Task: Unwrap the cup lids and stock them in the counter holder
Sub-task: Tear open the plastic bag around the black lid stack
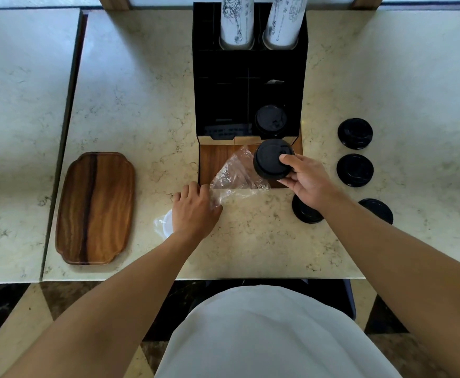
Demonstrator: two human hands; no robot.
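Observation:
My right hand [309, 180] grips a stack of black cup lids [271, 159], held just above the front of the black counter holder [249, 66]. One black lid [270, 119] sits in the holder's front right compartment. My left hand [196, 211] pinches a crumpled clear plastic wrapper [237, 175] that trails up toward the stack. Loose black lids lie on the counter at the right: one [355, 133], a second [355, 169], a third [377, 210], and another [305, 212] partly hidden under my right wrist.
Two sleeves of paper cups [237, 20] stand in the holder's back slots. A wooden tray [95, 207] lies at the left. A white lid in plastic [166, 223] peeks out beside my left wrist. The marble counter [250, 249] ends just in front of me.

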